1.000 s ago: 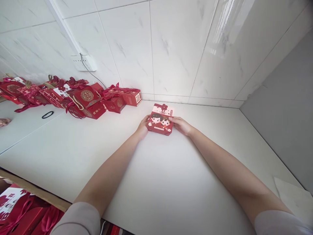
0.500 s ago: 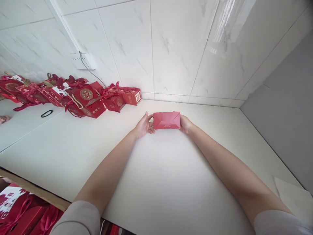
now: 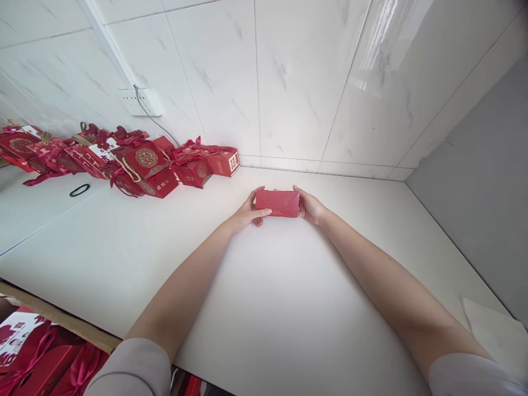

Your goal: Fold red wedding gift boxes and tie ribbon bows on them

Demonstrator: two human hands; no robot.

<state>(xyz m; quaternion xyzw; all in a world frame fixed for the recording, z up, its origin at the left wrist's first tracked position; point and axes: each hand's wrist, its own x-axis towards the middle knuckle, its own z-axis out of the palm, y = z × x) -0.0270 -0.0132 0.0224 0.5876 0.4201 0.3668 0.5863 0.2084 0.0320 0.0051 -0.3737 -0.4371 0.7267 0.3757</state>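
A small red gift box [image 3: 282, 202] with folded flaps and faint gold print on the side facing me is held between my two hands, above the white table. My left hand [image 3: 246, 213] grips its left end, thumb laid across the lower front face and fingers behind and below. At the right end, my right hand [image 3: 310, 207] is closed around the edge, with a fingertip on the top corner. The far side of the box and the fingers behind it are hidden.
A row of red gift boxes [image 3: 159, 170] with ribbons and rope handles stands along the tiled wall, left. Near them lies a black hair tie [image 3: 80, 190]. A carton [image 3: 61, 319] of red boxes is lower left. A socket [image 3: 141, 102] with a cable is on the wall.
My left hand has closed on the box, its thumb now across the front. The box has shifted slightly left. Another person's hand at the left edge has gone out of view.
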